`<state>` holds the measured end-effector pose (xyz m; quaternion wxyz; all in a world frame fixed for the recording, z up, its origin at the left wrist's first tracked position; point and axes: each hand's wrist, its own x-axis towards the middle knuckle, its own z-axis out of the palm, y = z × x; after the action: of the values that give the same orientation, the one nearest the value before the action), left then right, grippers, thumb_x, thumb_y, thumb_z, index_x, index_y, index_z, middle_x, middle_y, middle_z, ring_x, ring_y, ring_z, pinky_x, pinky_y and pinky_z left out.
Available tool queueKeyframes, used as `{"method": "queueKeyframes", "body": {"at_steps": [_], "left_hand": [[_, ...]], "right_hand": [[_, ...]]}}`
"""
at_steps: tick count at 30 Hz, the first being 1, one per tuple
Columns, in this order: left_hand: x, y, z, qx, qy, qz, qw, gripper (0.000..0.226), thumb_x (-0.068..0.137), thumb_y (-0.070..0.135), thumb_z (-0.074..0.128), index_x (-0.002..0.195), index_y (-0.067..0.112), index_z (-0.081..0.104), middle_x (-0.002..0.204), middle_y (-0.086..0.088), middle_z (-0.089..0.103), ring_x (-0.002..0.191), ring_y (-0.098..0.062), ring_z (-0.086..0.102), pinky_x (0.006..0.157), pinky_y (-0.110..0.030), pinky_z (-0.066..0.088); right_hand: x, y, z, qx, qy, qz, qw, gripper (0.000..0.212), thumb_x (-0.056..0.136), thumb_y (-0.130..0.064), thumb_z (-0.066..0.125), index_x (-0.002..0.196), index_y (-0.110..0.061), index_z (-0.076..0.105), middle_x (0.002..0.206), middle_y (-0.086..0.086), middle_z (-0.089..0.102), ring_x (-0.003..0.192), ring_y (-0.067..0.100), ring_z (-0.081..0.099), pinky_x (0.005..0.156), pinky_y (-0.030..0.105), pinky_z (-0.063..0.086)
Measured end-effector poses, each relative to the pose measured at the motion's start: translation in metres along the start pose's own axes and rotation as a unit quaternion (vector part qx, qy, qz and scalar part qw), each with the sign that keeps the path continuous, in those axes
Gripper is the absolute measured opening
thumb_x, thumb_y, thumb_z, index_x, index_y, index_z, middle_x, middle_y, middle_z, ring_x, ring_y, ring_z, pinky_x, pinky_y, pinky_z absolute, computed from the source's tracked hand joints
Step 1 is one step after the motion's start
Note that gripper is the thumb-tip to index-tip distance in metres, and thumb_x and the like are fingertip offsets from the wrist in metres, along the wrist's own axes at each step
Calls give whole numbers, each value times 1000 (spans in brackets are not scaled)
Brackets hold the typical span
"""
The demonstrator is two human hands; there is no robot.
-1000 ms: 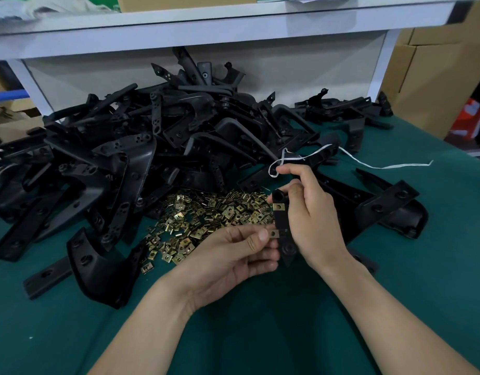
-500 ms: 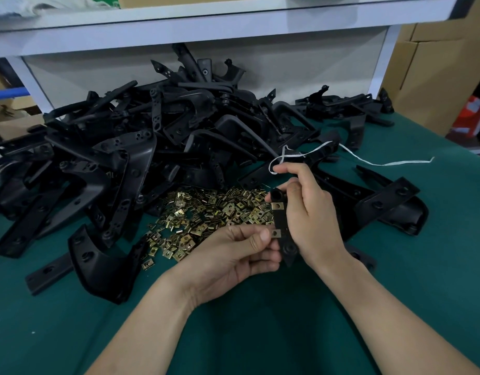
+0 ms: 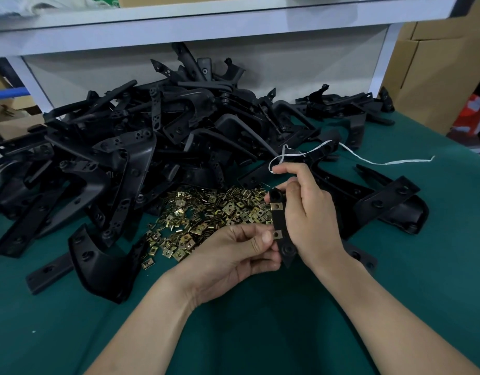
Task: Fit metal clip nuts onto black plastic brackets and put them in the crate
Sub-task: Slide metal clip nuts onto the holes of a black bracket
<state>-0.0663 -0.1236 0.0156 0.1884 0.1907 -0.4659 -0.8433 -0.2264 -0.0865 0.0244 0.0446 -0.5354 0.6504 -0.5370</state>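
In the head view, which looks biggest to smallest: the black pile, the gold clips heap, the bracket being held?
1. Bracket pile
2. Clip heap
3. Held bracket, smallest even though nearest the camera

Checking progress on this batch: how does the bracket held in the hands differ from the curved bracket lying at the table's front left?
The held bracket carries two brass clip nuts; the holes of the curved bracket look bare. The held bracket is gripped by the right hand, the left hand pinching it at its lower clip nut; the curved bracket lies untouched on the green table. Both are black plastic with round holes.
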Motion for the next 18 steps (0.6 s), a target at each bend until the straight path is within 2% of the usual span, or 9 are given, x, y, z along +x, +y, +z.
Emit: {"method": "queueKeyframes", "body": {"at_steps": [5, 11, 18], "left_hand": [[1, 0, 0, 0, -3, -1, 1000, 10, 88, 17, 67, 90, 9, 73, 84, -8, 68, 76, -16, 68, 82, -30, 58], [-1, 3, -2, 3, -32, -3, 999, 22, 93, 18, 61, 103, -1, 67, 91, -11, 69, 82, -18, 68, 84, -31, 58], [-1, 1, 1, 15, -24, 8, 1000, 19, 94, 16, 58, 99, 1, 67, 89, -11, 68, 80, -17, 68, 83, -29, 58]], "right_hand": [[0, 0, 0, 5, -1, -6, 1000, 34, 99, -27, 30, 122, -30, 55, 87, -8, 71, 61, 16, 65, 61, 41, 52], [2, 1, -2, 20, 2, 7, 1000, 31, 101, -27, 32, 121, -35, 54, 87, -6, 72, 67, 12, 66, 67, 43, 54], [1, -1, -1, 13, -3, 4, 1000, 32, 100, -27, 31, 122, -33, 54, 87, -7, 72, 57, 20, 63, 58, 43, 53]]}}
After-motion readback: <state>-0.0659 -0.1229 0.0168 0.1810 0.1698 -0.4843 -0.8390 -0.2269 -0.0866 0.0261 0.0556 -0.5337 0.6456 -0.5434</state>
